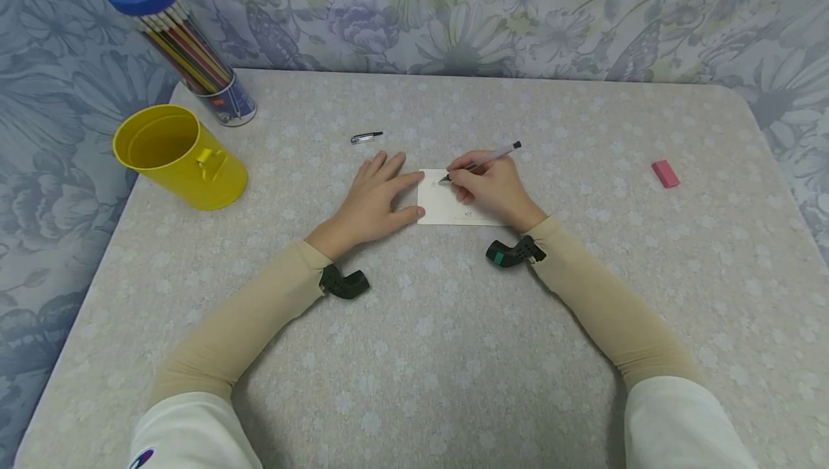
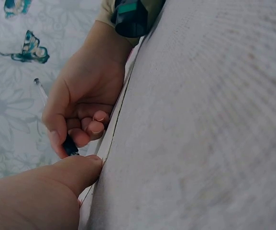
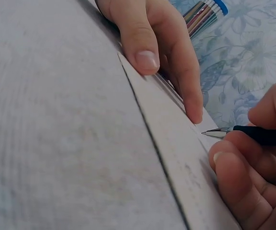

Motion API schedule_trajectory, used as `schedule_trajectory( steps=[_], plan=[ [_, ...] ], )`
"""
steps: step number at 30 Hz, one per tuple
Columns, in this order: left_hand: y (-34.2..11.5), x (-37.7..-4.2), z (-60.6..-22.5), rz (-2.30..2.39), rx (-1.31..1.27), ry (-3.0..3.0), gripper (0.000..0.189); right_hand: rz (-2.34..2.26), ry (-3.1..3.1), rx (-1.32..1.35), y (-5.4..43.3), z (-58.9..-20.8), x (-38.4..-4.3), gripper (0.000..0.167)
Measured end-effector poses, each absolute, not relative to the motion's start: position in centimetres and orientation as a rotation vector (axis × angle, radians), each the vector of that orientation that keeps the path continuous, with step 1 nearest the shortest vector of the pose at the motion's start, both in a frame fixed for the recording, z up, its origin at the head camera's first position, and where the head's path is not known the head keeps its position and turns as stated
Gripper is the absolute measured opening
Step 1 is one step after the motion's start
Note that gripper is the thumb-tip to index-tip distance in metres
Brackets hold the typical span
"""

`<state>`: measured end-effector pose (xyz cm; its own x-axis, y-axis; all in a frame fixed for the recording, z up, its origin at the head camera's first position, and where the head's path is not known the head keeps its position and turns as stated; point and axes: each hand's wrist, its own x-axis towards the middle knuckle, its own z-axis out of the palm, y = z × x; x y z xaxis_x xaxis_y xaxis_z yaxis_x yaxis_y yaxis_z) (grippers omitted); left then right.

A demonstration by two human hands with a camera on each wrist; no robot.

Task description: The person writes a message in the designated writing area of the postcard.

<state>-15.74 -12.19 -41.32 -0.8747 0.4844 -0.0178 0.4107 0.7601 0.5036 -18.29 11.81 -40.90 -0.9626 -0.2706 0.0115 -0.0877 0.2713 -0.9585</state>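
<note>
A small white card point(image 1: 447, 204) lies on the table, with faint small marks near its upper left and lower edge. My right hand point(image 1: 494, 185) pinches a pen point(image 1: 490, 157) with a clear barrel and dark grip. In the right wrist view the pen's metal tip point(image 3: 215, 132) points at the card, at or just above its surface; contact is hard to tell. My left hand point(image 1: 372, 203) lies spread on the table, its thumb and forefinger touching the card's left edge. In the left wrist view, the left thumb point(image 2: 82, 172) presses the card's edge.
A pen cap point(image 1: 366, 137) lies beyond my left hand. At the left stand a yellow bucket point(image 1: 223, 180) and a tube of pencils point(image 1: 227, 103) with a blue lid. A pink eraser point(image 1: 665, 174) rests at the right. Patterned wall covering borders the table's far edge.
</note>
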Motion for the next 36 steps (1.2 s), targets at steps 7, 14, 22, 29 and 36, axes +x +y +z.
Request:
schedule_trajectory(
  steps=[7,14,22,29,36],
  plan=[
    [-12.17,-15.7,-41.3,0.756,0.719,2.807,0.065,-1.701,2.424,-0.34,11.85,-41.0,-18.42,0.016],
    [-12.18,-15.7,-41.24,0.752,0.724,2.813,0.065,-1.71,2.424,-0.361,11.86,-41.2,-18.51,0.016],
    [-12.21,-15.7,-41.13,0.749,0.723,2.806,0.065,-1.691,2.443,-0.391,11.78,-41.1,-18.48,0.016],
    [-12.22,-15.71,-41.12,0.74,0.719,2.802,0.065,-1.681,2.458,-0.409,11.72,-41.19,-18.53,0.014],
    [-12.16,-15.73,-41.13,0.738,0.715,2.8,0.065,-1.668,2.467,-0.422,11.84,-41.19,-18.46,0.013]
  ],
)
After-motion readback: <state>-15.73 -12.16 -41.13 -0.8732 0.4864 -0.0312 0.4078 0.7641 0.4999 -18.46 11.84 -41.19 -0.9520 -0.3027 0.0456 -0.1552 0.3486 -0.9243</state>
